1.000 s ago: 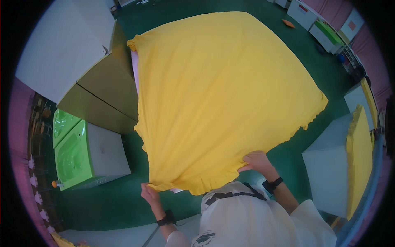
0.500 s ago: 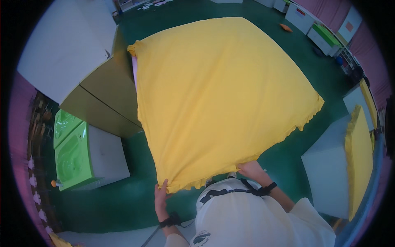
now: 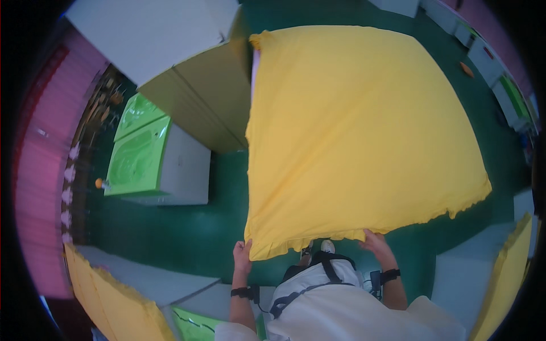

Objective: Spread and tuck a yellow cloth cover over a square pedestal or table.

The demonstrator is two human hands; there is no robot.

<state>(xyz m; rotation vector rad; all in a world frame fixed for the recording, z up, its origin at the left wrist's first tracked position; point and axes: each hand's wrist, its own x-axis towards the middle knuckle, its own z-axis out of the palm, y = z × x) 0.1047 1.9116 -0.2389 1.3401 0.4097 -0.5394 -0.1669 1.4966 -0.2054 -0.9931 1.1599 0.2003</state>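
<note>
From my remote station, I judge spreading mostly complete: the yellow cloth (image 3: 364, 136) extends above the green floor (image 3: 170, 227), a pale purple strip (image 3: 255, 65) uncovered far left, with 2 grips unreleased, left hand (image 3: 243, 256) pinching the near-left corner, right hand (image 3: 375, 243) the near edge.

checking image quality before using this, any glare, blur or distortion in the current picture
Head view: highlights glint on the green basins; head view: wide-angle bending seems to bow the yellow cloth, and the corners are black; head view: left hand and right hand look fairly clear.
</note>
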